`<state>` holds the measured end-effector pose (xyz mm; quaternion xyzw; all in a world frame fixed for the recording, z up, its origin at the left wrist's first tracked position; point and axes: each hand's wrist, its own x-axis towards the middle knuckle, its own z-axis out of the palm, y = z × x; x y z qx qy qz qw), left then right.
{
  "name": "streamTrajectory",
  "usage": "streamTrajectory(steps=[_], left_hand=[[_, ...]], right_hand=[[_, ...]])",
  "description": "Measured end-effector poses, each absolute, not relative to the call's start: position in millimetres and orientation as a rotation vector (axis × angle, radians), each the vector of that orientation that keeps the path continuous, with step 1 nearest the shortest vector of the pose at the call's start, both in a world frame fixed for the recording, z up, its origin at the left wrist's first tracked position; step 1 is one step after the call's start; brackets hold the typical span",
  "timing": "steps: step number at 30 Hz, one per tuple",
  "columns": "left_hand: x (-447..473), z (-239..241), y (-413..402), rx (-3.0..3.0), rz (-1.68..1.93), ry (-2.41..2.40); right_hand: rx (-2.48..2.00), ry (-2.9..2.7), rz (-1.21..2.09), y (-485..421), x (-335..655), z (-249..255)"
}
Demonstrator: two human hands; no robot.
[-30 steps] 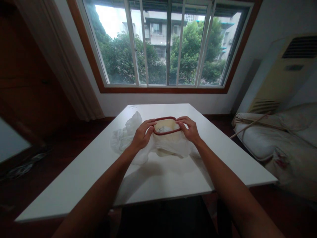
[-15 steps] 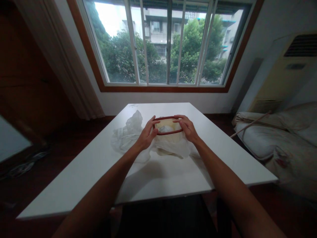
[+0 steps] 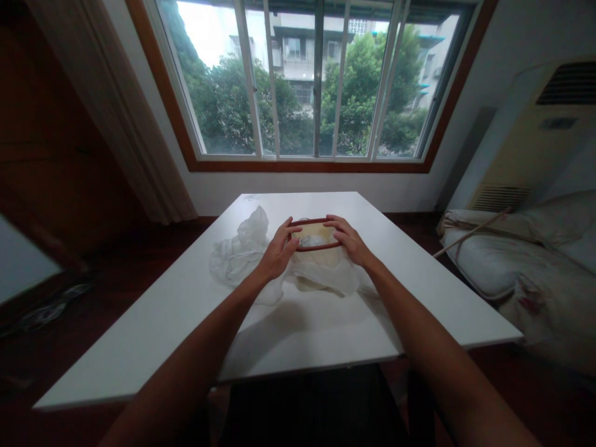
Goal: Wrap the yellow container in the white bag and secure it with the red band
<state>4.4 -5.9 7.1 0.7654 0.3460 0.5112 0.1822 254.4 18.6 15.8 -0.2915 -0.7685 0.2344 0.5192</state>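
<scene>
A small cream holder with a reddish-brown oval rim (image 3: 319, 249) is held up over the table between both hands. My left hand (image 3: 279, 249) grips its left end, fingers on the far edge and thumb on the near side. At the right end, my right hand (image 3: 351, 241) has its fingers curled over the rim. Something whitish-grey and crumpled (image 3: 313, 240) shows inside the oval; its kind I cannot make out. Thin white, see-through wrapping (image 3: 326, 278) lies just below the holder. A crumpled white plastic bag (image 3: 239, 251) rests beside my left hand.
The white table (image 3: 153, 335) extends on both sides of my arms. A window (image 3: 302, 112) is in the wall beyond it. To the right stand a tall air conditioner (image 3: 516, 143) and bulky covered bundles (image 3: 484, 254) with a thin stick (image 3: 470, 233). A curtain (image 3: 116, 118) hangs left.
My right hand's fingers have shifted slightly left along the rim, and the rim has tilted a little. My left hand keeps nearly the same place.
</scene>
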Motion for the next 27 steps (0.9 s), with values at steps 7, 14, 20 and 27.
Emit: streamTrajectory(steps=[7,14,20,27], left_hand=[[6.6,6.2,-5.0,2.147,1.452,0.994],[4.5,2.2,-1.3,2.137,1.447,1.0],[0.9,0.6,2.0,2.14,1.444,1.007],[-0.7,-2.9,9.1,2.122,1.45,0.954]], right_hand=[[-0.72,-1.721,0.68,28.1,248.2,8.0],[-0.743,-1.715,0.667,26.4,238.3,-2.5],[-0.727,-1.72,0.753,28.0,235.1,-12.5],[-0.671,-1.735,0.63,28.1,239.2,-7.9]])
